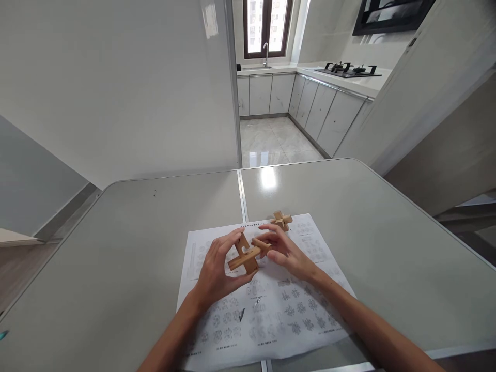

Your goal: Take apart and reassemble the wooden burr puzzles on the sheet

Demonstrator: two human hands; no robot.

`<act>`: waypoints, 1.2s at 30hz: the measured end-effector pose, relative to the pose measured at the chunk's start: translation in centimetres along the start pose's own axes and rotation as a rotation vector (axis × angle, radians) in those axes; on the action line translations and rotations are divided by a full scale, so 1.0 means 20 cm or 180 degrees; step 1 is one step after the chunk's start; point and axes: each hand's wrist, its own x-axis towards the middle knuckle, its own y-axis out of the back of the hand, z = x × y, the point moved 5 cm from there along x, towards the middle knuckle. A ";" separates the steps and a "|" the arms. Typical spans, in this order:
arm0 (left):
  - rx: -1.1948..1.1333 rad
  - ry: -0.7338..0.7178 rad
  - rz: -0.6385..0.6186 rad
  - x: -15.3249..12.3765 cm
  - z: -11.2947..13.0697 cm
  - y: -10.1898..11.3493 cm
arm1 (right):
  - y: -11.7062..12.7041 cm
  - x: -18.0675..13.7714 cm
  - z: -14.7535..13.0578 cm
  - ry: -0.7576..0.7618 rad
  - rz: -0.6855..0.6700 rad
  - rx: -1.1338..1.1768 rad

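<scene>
My left hand [217,268] is curled around a partly built wooden burr puzzle [245,257], a cross of light-brown bars held just above a printed sheet. My right hand [284,250] pinches a separate wooden bar [260,243] whose end touches the cross from the right. A small finished wooden cross puzzle [281,220] lies on the paper just beyond my right hand's fingertips. Under both hands, the instruction sheet [271,315] with rows of small diagrams is spread on the table.
The grey table [135,232] has a metal seam down its middle and rounded far corners. Behind it, a white wall panel stands at left, and a kitchen with cabinets, a sink and a gas hob opens at right.
</scene>
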 end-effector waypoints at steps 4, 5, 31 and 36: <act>-0.0077 0.0208 0.0210 0.01 -0.02 0.03 | 0.03 0.01 0.02 -0.0006 0.0332 -0.0081; -0.0090 0.0267 0.0295 0.01 -0.03 0.04 | 0.03 0.01 0.02 0.0002 0.0403 -0.0189; -0.0558 0.0945 0.0170 0.00 -0.08 0.01 | -0.02 -0.01 -0.06 0.0771 0.0017 -0.1597; -0.0895 0.0828 -0.0072 0.00 -0.07 -0.03 | -0.02 0.00 -0.07 0.0622 0.0036 -0.0931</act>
